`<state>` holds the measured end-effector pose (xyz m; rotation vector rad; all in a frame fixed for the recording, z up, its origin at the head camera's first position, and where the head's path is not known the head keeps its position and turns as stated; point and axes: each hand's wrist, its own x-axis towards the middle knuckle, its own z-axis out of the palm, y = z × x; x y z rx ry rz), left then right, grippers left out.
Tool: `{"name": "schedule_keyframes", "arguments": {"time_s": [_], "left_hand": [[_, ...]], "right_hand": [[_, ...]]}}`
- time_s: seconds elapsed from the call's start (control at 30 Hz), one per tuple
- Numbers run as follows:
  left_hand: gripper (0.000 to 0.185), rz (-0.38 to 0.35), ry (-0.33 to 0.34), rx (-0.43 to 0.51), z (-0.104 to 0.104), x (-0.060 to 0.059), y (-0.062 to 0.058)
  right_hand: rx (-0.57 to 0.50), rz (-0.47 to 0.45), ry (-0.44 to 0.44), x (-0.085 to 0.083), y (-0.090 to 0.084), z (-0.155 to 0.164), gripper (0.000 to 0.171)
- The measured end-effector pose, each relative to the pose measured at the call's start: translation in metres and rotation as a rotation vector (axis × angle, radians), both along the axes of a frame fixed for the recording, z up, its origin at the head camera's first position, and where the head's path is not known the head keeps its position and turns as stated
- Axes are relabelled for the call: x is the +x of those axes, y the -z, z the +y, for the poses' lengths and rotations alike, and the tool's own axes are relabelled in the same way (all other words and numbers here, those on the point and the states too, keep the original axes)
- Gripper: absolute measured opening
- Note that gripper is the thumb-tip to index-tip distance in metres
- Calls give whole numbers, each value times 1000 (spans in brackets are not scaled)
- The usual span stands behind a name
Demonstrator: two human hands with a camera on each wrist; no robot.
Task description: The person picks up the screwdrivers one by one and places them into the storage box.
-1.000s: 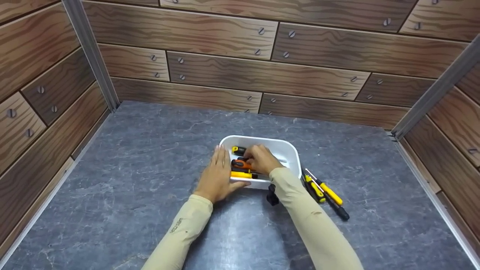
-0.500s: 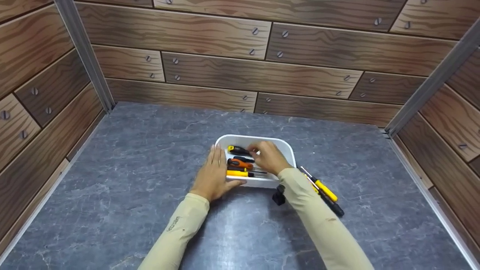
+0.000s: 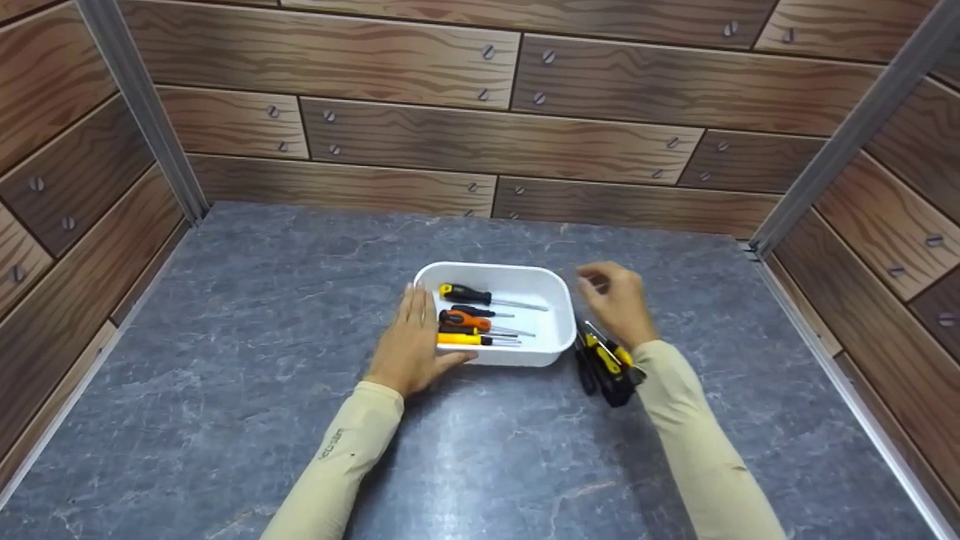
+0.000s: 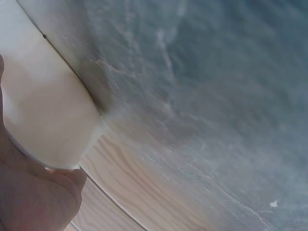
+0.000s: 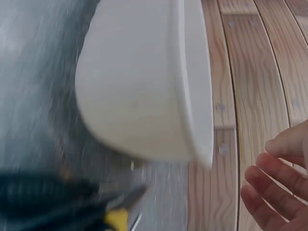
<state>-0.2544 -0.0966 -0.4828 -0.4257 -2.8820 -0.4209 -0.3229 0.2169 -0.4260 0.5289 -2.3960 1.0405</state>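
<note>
While the left hand (image 3: pixel 411 339) lies flat against the white tray (image 3: pixel 559 294) holding 4 screwdrivers (image 3: pixel 469 319), the empty, loosely curled right hand (image 3: pixel 616 304) hovers above the loose screwdrivers (image 3: pixel 604 361); grasping 1 seems next.

There is one white tray (image 3: pixel 559 330). Four screwdrivers (image 3: pixel 480 319) lie inside it. More screwdrivers lie in a small pile (image 3: pixel 604 364) at 3 o'clock from the tray, too bunched up to count. Two hands show, one left hand (image 3: pixel 411 341) and one right hand (image 3: pixel 619 304).
</note>
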Motion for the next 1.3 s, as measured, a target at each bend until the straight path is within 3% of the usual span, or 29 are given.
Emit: {"name": "schedule_keyframes", "arguments": {"time_s": [0.2, 0.33, 0.6, 0.7, 1.0, 1.17, 1.3], "left_hand": [[118, 21, -1, 3, -5, 1, 0], [118, 13, -8, -5, -6, 0, 0], [118, 9, -10, -28, -6, -1, 0], [117, 28, -11, -25, -6, 0, 0], [117, 39, -7, -6, -4, 2, -1], [117, 57, -1, 7, -1, 3, -1], [117, 49, 0, -4, 1, 4, -1]], "right_hand": [[-4, -52, 133, 7, 12, 36, 13], [51, -187, 181, 13, 20, 56, 17], [177, -566, 98, 31, 22, 92, 33], [208, -632, 63, 35, 25, 98, 33], [250, -611, 33, 39, 36, 103, 19], [287, -548, 40, 41, 41, 106, 21], [249, -532, 59, 43, 45, 110, 22]]}}
